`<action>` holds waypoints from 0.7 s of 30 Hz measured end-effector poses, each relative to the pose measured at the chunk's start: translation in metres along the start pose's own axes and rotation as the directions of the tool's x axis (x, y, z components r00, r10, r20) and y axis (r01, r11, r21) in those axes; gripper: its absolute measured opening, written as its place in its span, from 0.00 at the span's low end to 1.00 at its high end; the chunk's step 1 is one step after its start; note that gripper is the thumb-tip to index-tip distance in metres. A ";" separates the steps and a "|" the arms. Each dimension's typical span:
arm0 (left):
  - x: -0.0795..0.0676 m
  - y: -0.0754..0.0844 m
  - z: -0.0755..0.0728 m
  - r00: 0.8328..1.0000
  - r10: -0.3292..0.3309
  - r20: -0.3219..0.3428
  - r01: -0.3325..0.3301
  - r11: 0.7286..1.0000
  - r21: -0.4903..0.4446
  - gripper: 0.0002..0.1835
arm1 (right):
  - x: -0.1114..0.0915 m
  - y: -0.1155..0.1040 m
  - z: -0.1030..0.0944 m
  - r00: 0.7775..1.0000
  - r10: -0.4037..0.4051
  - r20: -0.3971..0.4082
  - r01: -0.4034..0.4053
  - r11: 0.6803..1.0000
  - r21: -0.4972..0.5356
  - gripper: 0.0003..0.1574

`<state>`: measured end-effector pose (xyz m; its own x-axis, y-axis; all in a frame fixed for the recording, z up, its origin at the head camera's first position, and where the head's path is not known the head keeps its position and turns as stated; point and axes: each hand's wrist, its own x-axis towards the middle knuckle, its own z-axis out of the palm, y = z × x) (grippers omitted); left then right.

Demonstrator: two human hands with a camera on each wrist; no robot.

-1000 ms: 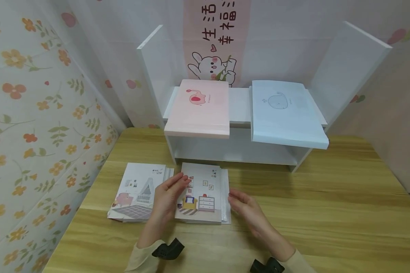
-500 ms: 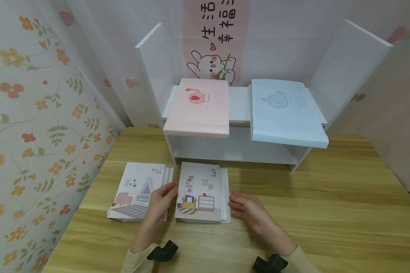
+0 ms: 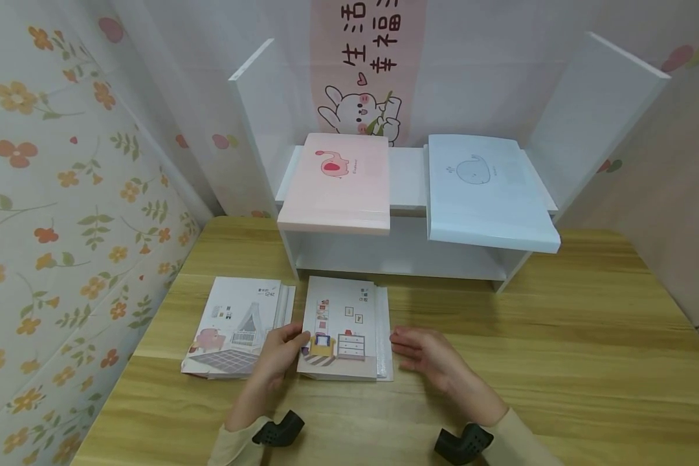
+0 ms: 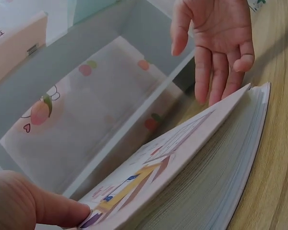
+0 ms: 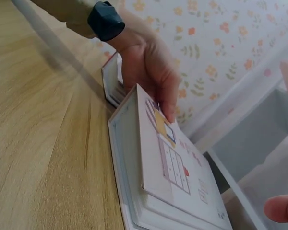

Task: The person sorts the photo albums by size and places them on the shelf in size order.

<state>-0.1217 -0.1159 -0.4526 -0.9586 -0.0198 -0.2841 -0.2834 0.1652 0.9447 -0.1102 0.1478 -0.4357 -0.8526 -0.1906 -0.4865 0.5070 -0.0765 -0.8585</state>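
Observation:
Flat on the table lies a white photo album (image 3: 355,323) with a drawn armchair and drawers on its cover. My left hand (image 3: 279,355) grips its left edge, thumb on the cover and the other fingers down at the side; those fingertips are hidden. The right wrist view also shows this left hand (image 5: 151,72) with its thumb on the cover. Beside the album's right edge is my right hand (image 3: 431,359), its fingers extended and holding nothing. In the left wrist view the right hand (image 4: 218,38) appears palm toward the camera, just past the album's far edge.
A second white album (image 3: 227,336) lies close on the left. Behind stands a white shelf (image 3: 408,249) with tall side panels. A pink album (image 3: 340,194) and a light-blue album (image 3: 483,200) lie on its upper board, overhanging the front. Wooden table (image 3: 588,362) extends to the right.
My left hand moved from over the album's left part out to the gap between the albums, then back to grip its left edge. My right hand stayed nearly in place at the right edge.

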 end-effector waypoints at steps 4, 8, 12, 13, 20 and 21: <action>0.000 -0.001 -0.001 1.000 0.001 -0.002 -0.001 1.000 0.001 0.18 | 0.001 0.000 0.000 1.000 0.018 -0.003 -0.018 1.000 0.014 0.33; 0.001 -0.001 -0.003 1.000 -0.007 -0.002 0.007 1.000 -0.013 0.19 | 0.001 0.001 0.000 0.999 0.028 -0.022 -0.027 0.999 0.041 0.31; 0.001 -0.002 -0.005 1.000 -0.004 0.003 0.004 1.000 -0.009 0.20 | 0.002 0.001 -0.001 0.999 0.032 -0.018 -0.031 0.997 0.065 0.27; 0.001 -0.002 -0.005 1.000 -0.002 0.004 0.002 1.000 -0.008 0.20 | 0.002 0.001 -0.001 0.999 0.031 -0.015 -0.030 0.997 0.068 0.27; 0.003 -0.004 -0.007 1.000 -0.023 -0.007 0.023 0.999 -0.032 0.20 | 0.003 0.006 -0.001 1.000 -0.011 0.013 0.010 0.997 0.071 0.28; 0.003 -0.004 -0.007 1.000 -0.028 -0.008 0.028 0.999 -0.036 0.20 | 0.003 0.007 -0.001 1.000 -0.022 0.020 0.020 0.997 0.069 0.29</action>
<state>-0.1234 -0.1235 -0.4562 -0.9504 -0.0324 -0.3092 -0.3107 0.1289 0.9417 -0.1092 0.1474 -0.4433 -0.8607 -0.2087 -0.4643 0.4971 -0.1480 -0.8550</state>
